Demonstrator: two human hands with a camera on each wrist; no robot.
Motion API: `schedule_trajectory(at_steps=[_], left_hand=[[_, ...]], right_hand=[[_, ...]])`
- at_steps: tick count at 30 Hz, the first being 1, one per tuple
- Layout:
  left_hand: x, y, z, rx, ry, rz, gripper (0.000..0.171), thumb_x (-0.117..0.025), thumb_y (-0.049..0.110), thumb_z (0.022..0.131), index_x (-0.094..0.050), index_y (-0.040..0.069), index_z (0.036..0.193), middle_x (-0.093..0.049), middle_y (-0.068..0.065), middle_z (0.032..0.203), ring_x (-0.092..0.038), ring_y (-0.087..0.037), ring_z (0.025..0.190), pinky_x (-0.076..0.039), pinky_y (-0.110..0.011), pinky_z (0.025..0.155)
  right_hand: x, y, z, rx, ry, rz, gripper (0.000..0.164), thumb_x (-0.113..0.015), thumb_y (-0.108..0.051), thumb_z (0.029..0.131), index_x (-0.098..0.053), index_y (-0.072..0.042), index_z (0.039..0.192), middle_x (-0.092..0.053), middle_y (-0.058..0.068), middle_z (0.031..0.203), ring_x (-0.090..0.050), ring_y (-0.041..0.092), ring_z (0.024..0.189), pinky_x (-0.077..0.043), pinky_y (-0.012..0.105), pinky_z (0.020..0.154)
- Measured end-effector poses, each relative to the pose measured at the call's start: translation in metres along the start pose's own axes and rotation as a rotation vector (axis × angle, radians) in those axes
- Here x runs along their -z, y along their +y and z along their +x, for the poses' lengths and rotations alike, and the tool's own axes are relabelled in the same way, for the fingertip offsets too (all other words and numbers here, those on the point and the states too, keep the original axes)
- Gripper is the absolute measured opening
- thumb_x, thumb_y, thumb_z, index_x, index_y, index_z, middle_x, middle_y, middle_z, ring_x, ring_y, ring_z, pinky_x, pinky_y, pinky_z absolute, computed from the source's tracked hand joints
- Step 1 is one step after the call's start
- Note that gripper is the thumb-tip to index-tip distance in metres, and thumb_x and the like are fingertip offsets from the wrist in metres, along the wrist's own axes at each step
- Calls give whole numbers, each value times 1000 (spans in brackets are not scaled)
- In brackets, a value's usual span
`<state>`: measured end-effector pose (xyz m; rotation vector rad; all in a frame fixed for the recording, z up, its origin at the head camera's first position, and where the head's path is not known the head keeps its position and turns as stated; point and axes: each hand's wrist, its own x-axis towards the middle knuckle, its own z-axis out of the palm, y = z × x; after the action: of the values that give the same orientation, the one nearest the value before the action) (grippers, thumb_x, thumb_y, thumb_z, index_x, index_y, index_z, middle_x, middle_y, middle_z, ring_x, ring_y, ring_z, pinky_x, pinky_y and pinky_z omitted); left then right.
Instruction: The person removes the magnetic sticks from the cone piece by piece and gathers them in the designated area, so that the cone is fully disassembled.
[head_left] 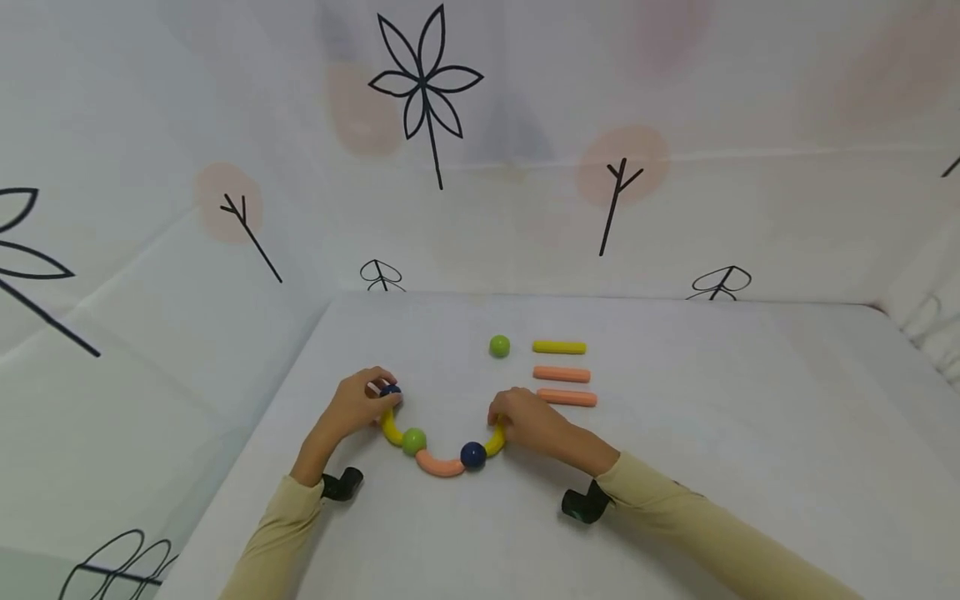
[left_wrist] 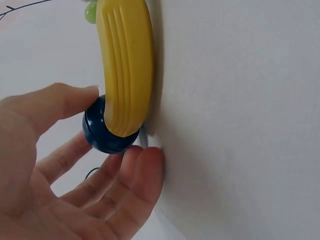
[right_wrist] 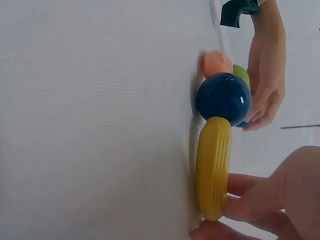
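A curved chain of pieces lies on the white table. From the left it runs through a dark blue ball (head_left: 391, 391), a curved yellow rod (head_left: 389, 427), a green ball (head_left: 414, 442), a curved pink rod (head_left: 440, 466), a second blue ball (head_left: 473, 455) and another curved yellow rod (right_wrist: 214, 170). My left hand (head_left: 354, 408) pinches the end blue ball (left_wrist: 97, 132) between thumb and fingers. At the other end, my right hand (head_left: 534, 423) grips the yellow rod by its free tip; the fingertips are partly hidden in the head view.
Beyond my right hand lie a straight yellow rod (head_left: 559, 347), a straight pink rod (head_left: 562, 374) and another pink rod (head_left: 567, 397). A loose green ball (head_left: 499, 346) sits left of them. Patterned white cloth (head_left: 517, 225) hangs behind the white table (head_left: 712, 417).
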<state>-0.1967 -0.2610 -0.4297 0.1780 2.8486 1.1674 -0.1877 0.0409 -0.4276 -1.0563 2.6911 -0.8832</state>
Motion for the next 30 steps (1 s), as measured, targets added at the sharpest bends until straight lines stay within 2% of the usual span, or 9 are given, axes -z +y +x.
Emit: schedule_trajectory(at_steps=[9, 17, 23, 27, 30], left_hand=[[2, 2, -7, 52, 55, 14, 29, -71, 22, 85, -61, 5, 107, -59, -16, 105, -57, -25, 85, -52, -29, 54], [3, 7, -10, 45, 88, 107, 29, -70, 21, 85, -62, 3, 107, -61, -16, 102, -57, -27, 90, -51, -33, 64], [1, 10, -12, 41, 112, 137, 27, -70, 19, 86, -63, 3, 106, -61, -16, 103, -57, -28, 91, -51, -35, 67], [-2, 18, -20, -1, 148, 170, 27, -70, 18, 85, -64, 3, 107, -60, -15, 106, -57, -29, 95, -51, -40, 74], [-7, 28, -30, -101, 164, 200, 27, -72, 17, 84, -65, 3, 106, -60, -12, 108, -57, -29, 99, -50, -44, 80]], right_hand=[[9, 4, -24, 62, -42, 40, 23, -57, 9, 82, -71, 0, 97, -68, 4, 94, -60, 17, 91, -51, 33, 81], [9, 7, -35, 48, -64, 38, 21, -66, 2, 80, -71, -4, 99, -68, 1, 97, -59, 14, 91, -51, 30, 81], [9, 8, -41, 45, -66, 22, 19, -69, 0, 80, -71, -5, 98, -66, -1, 96, -58, 13, 91, -50, 31, 81], [9, 8, -41, 73, -62, 26, 19, -70, 1, 79, -72, -6, 97, -67, -2, 93, -58, 11, 89, -51, 29, 80], [8, 8, -42, 92, -61, 36, 19, -72, 0, 78, -72, -7, 96, -66, -4, 92, -57, 10, 86, -51, 28, 78]])
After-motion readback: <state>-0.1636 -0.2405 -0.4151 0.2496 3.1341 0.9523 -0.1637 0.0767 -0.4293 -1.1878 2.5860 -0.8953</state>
